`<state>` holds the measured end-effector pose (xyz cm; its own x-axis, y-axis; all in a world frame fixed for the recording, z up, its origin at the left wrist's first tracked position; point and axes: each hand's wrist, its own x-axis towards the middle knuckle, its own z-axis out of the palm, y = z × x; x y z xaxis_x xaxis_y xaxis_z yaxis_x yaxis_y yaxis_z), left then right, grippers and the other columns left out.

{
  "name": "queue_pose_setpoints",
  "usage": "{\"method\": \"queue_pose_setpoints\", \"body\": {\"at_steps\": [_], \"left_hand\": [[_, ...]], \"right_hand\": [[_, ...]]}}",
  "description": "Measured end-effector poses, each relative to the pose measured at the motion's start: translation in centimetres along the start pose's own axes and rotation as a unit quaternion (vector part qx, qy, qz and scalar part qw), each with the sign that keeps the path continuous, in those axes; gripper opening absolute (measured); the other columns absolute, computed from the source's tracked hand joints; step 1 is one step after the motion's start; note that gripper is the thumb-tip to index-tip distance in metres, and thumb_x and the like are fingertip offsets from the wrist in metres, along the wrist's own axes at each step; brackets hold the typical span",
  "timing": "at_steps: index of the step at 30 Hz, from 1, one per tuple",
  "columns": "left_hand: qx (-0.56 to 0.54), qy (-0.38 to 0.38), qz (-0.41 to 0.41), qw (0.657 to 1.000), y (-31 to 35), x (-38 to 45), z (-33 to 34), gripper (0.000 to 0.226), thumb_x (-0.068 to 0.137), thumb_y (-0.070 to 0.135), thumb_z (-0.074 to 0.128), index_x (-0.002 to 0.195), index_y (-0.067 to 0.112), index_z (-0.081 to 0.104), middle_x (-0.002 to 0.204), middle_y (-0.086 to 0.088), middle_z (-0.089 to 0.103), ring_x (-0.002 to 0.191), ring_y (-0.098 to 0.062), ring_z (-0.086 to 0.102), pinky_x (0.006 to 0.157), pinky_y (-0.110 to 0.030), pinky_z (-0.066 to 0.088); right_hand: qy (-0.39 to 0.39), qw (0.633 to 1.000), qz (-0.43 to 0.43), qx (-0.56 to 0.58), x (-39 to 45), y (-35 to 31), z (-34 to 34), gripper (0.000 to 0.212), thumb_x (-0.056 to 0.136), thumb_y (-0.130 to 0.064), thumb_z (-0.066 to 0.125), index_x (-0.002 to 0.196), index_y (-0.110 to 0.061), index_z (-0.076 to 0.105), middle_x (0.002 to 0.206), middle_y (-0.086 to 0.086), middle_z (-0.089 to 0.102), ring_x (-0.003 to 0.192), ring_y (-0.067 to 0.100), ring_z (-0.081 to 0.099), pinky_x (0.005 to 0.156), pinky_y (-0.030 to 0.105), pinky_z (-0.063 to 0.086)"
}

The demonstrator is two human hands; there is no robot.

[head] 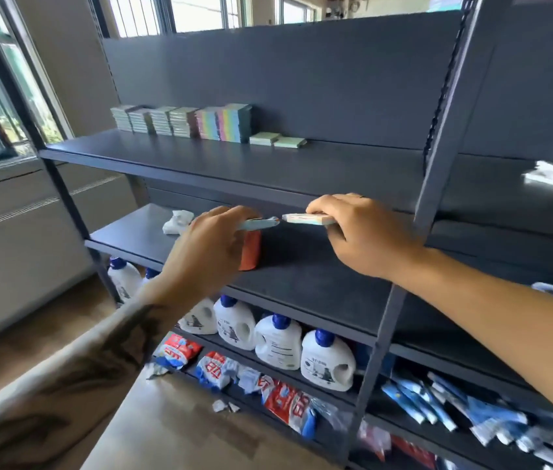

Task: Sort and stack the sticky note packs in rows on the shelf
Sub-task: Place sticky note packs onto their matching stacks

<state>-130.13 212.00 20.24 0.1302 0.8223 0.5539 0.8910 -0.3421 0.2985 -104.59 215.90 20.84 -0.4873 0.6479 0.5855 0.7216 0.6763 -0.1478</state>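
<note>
Reaching in over the middle shelf board (pixel 302 266), the person has both hands up at the same height, each carrying a thin pack edge-on. The left hand (pixel 210 245) has its fingers curled over a pale blue sticky note pack (pixel 261 223), thumb side toward me, so the pack pokes out past the fingertips to the right. The right hand (pixel 366 232) pinches a second pack (pixel 305 218), white-edged with pink and green, fingers on top and thumb hidden beneath; its free end points left. The two packs nearly meet tip to tip between the hands, though I cannot tell whether they touch.

Just below the left fingers stands an orange block (pixel 251 249) on the shelf, and beyond those fingers, to the left, lies a crumpled white wrapper (pixel 176 221).

Farther off and above the fingers, on the upper shelf (pixel 200 161), the sorted stacks (pixel 180 122) sit in a row against the back panel, with two low green packs (pixel 278 140) starting a new pile at the right end.

The risk, as I judge it: both grips are shallow, on slick wrapping, so a pack could slip on the lift to the upper shelf. A careless reach could also nudge the tall striped stacks and topple the row.
</note>
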Motion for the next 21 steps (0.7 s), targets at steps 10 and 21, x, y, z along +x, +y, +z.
{"method": "queue_pose_setpoints", "body": {"at_steps": [10,21], "left_hand": [[0.051,0.023,-0.039,0.998,-11.7,7.8,-1.3,0.037,0.102,0.009,0.053,0.132,0.027,0.066,0.126,-0.002,0.07,0.11,-0.028,0.064,0.081,-0.032,0.045],[0.06,-0.002,-0.015,0.998,-18.8,16.6,1.2,0.038,0.104,0.009,0.05,0.135,0.026,0.063,0.126,0.0,0.068,0.111,-0.024,0.063,0.073,-0.029,0.043]], "right_hand": [[0.045,0.998,-0.016,0.037,14.2,-1.3,9.4,0.036,0.091,-0.004,0.056,0.12,-0.024,0.064,0.111,-0.003,0.071,0.1,0.026,0.063,0.075,0.047,0.057],[0.012,0.999,0.045,0.021,22.1,3.6,14.7,0.037,0.091,-0.003,0.054,0.119,-0.026,0.062,0.113,-0.003,0.069,0.104,0.028,0.06,0.079,0.048,0.055]]}}
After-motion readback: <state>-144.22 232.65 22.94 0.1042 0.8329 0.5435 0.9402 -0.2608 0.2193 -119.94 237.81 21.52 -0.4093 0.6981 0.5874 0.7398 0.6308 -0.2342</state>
